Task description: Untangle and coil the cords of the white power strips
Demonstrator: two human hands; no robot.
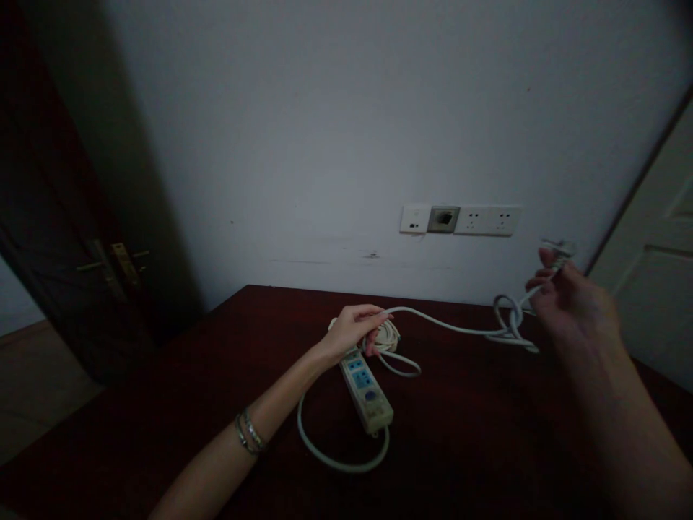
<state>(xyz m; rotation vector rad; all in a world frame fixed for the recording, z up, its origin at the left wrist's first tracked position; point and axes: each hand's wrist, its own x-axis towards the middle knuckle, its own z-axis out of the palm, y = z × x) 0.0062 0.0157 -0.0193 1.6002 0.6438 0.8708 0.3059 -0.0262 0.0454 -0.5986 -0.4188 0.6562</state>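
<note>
Dark red tabletop [162,404] against a pale wall: the left hand [351,331] loosely pinches the white cord [449,326] above the power strip [367,390]; the right hand [568,303] grips its plug end [557,249]. Pulling would likely tighten the knot [509,314] at right.

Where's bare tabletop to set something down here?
Free: the dark table left of the left hand, and the near patch between the power strip and the right hand. Crowded: mid-table around the strip, where the white cable loops and coils, and its knotted span toward the right hand.
</note>
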